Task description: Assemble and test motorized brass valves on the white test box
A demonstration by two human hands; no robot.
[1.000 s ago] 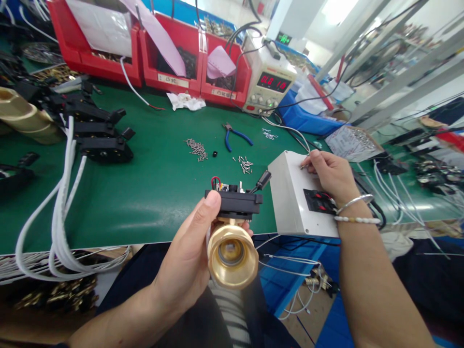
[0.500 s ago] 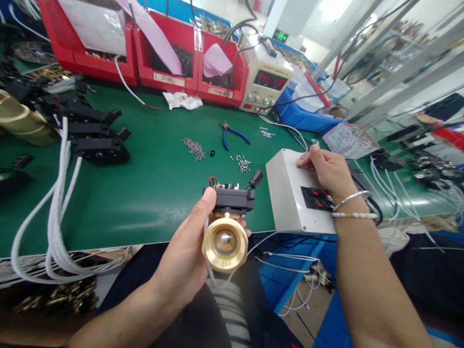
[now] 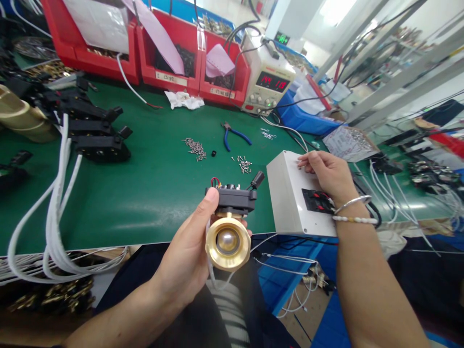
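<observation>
Your left hand (image 3: pixel 188 261) grips the valve (image 3: pixel 229 227) over the table (image 3: pixel 152 193) edge — bore axis points at you, actuator up. Right hand (image 3: pixel 326 174) curled — fingertips on the box (image 3: pixel 290 198).

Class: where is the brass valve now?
Head view, low centre: the left hand holds the brass valve at the near edge of the green table, left of the white box.

Brightness: bright, even workshop light.
Source: white overhead lamp (image 3: pixel 335 9), above and right of the power supply (image 3: pixel 268 84).
Glare: pale sheen on the green mat (image 3: pixel 145 212) in front of the power supply; brass valve (image 3: pixel 227 241) gleams.
Shadows: faint, soft.
Distortion: wide-angle bending right of the power supply.
</observation>
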